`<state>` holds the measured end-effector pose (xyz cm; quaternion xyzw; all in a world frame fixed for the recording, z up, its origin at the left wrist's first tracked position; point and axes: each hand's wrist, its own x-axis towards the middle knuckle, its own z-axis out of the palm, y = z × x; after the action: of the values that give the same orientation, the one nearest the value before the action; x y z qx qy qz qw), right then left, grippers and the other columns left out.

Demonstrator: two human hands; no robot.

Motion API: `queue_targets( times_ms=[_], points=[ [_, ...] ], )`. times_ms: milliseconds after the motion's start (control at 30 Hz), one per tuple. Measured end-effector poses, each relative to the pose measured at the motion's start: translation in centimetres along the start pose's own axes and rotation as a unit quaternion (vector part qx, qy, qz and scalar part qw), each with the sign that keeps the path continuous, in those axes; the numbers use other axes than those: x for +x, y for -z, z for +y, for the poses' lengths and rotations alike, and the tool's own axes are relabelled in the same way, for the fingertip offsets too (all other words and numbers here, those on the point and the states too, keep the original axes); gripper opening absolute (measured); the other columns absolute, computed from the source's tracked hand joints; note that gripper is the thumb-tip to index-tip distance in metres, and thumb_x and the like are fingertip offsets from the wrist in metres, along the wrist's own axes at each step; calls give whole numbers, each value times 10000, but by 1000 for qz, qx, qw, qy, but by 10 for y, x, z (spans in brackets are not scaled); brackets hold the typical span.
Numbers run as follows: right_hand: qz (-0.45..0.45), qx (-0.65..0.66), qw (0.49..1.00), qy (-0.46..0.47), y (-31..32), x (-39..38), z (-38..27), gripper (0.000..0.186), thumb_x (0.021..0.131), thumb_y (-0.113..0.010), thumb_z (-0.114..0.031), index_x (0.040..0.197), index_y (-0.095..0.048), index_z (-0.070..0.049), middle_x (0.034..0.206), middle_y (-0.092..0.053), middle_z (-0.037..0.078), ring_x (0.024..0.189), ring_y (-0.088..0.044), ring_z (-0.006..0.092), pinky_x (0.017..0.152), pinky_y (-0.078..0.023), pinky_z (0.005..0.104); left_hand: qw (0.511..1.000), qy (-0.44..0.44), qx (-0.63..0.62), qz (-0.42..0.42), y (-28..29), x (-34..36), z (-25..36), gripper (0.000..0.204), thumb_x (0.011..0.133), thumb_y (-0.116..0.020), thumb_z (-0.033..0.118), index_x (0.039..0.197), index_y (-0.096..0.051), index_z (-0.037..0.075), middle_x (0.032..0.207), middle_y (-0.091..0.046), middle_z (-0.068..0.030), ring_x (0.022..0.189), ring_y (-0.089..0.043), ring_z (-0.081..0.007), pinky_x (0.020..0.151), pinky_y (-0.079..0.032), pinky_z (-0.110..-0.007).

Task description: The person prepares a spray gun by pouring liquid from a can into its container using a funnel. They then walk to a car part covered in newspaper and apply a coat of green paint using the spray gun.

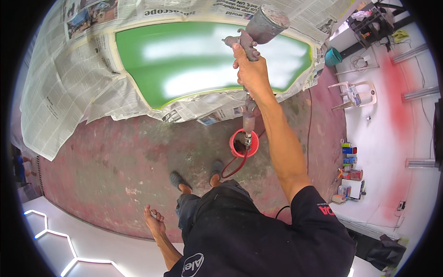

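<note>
My right hand [251, 76] is closed around the grip of a paint spray gun [249, 46], which I hold up over the panel. A grey, paint-stained cup [267, 24] sits on top of the gun, and a red hose [234, 170] hangs from the fitting below its handle. Beneath lies a glossy green panel [143, 64] with broad white patches, bordered by masking tape and newspaper [60, 92]. Low at my left side, my left hand [156, 222] has its fingers curled in; whatever may be in them cannot be made out.
A red bucket [232, 147] stands on the stained floor [110, 157] beyond my feet. Along the right wall are a white plastic chair [357, 94], a teal bucket [333, 57] and several cans [355, 174]. A dark hose [309, 124] crosses the floor.
</note>
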<state>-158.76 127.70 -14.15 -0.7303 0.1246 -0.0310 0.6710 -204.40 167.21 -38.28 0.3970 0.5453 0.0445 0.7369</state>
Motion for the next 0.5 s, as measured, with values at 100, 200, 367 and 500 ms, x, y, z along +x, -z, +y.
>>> queue_targets(
  times_ms=[100,200,367,500],
  points=[
    [-18,0,1000,21,-22,-2,4,584,949,-742,-583,953,-634,-9,753,-575,46,458,-424,59,387,-324,255,1000,1,-4,4,12,6,1,386,1117,-508,403,1391,-511,132,839,-495,10,579,-417,-87,497,-346,-248],
    [-43,2,999,5,-43,-8,6,597,945,-743,-590,968,-641,-1,773,-591,58,455,-424,63,391,-333,258,1000,3,-8,5,22,12,2,395,1119,-500,407,1405,-507,135,837,-498,9,579,-421,-87,495,-349,-250],
    [-89,1,996,2,-73,-38,-9,641,954,-724,-600,1026,-660,34,791,-609,73,457,-427,67,395,-343,255,1000,2,-4,7,34,17,8,393,1123,-489,399,1421,-500,142,843,-506,-1,579,-431,-88,493,-350,-254],
    [-18,-46,997,60,-87,-40,10,666,971,-701,-596,1059,-662,62,778,-596,62,470,-432,66,397,-348,255,1000,4,-15,1,44,28,9,351,1127,-477,366,1396,-505,141,852,-512,-4,579,-431,-96,495,-351,-262]
  ],
)
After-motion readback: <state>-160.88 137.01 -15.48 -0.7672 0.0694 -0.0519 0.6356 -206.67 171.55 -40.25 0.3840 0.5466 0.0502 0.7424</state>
